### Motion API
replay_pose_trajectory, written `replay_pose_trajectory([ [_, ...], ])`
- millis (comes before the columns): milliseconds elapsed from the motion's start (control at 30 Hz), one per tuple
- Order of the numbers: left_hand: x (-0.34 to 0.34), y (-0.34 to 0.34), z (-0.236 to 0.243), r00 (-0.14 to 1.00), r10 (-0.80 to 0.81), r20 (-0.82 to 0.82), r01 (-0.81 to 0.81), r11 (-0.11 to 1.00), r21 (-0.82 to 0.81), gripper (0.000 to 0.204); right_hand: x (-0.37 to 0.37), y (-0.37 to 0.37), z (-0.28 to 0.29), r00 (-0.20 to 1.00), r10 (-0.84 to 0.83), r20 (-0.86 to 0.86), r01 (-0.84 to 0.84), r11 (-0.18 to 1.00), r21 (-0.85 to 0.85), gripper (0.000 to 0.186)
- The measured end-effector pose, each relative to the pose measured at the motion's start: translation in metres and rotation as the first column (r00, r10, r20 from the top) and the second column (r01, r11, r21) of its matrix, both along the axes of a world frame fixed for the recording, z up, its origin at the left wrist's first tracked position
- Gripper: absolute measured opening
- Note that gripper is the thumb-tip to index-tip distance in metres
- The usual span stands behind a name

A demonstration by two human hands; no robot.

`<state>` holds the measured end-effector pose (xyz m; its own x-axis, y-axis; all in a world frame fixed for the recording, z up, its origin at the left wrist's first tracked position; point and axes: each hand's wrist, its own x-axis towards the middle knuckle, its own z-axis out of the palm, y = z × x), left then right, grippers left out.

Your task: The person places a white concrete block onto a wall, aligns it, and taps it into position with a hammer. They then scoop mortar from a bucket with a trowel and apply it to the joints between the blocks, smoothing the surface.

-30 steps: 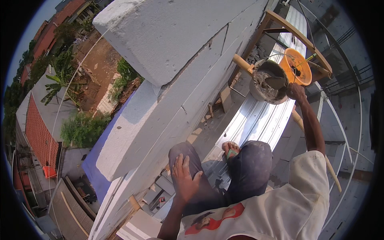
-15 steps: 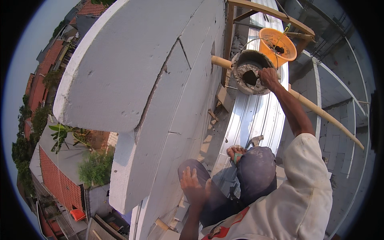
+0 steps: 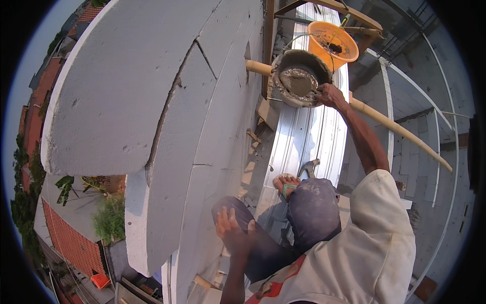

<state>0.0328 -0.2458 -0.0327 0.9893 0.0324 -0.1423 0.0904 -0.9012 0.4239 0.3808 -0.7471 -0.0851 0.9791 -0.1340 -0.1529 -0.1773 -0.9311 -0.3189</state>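
My right hand (image 3: 330, 96) is closed around a trowel's handle at the near right rim of a mortar-crusted bucket (image 3: 280, 90). The trowel's blade (image 3: 301, 86) lies in the bucket, with wet grey mortar on it; the fingers hide most of the handle. My left hand (image 3: 234, 234) rests on my left knee with its fingers extended, holding nothing. Just beyond the mortar bucket stands an orange bucket (image 3: 318, 46) with a wire handle and some dark matter inside.
A pale block wall (image 3: 202, 131) with an open crack rises on the left, above rooftops far below. A claw hammer (image 3: 309, 167) lies by my sandaled foot on the ribbed metal sheets (image 3: 298, 137). A bamboo pole (image 3: 400, 129) crosses to the right; wooden framing (image 3: 344, 7) stands beyond.
The trowel's blade was dark and tilted up; it now lies flatter, with grey mortar showing on it. My left hand stays on the knee. The whole view has shifted slightly.
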Motion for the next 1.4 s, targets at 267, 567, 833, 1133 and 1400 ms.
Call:
replay_pose_trajectory([
  [267,0.007,-0.005,0.011,0.999,0.009,-0.043,-0.011,1.0,-0.028,0.079,-0.046,0.009,-0.002,0.978,-0.206,-0.04,0.199,0.85,0.488,0.038],
  [567,0.001,0.0,0.005,0.996,-0.022,0.081,0.026,0.999,-0.044,0.079,-0.044,0.018,0.008,0.939,-0.154,0.307,0.008,0.904,0.428,0.039],
  [833,0.002,0.001,0.015,0.999,0.035,0.023,-0.034,0.999,-0.014,0.08,-0.019,0.111,0.154,0.72,0.455,0.523,-0.609,0.777,0.163,0.04],
  [1133,-0.008,-0.004,0.014,0.993,0.107,0.043,-0.106,0.994,-0.016,0.078,0.034,0.237,0.25,0.43,0.824,0.368,-0.892,0.452,0.031,0.042],
  [1400,-0.01,-0.003,0.016,0.99,0.137,0.029,-0.136,0.99,-0.023,0.079,0.073,0.262,0.283,0.181,0.889,0.42,-0.918,0.306,-0.251,0.037],
])
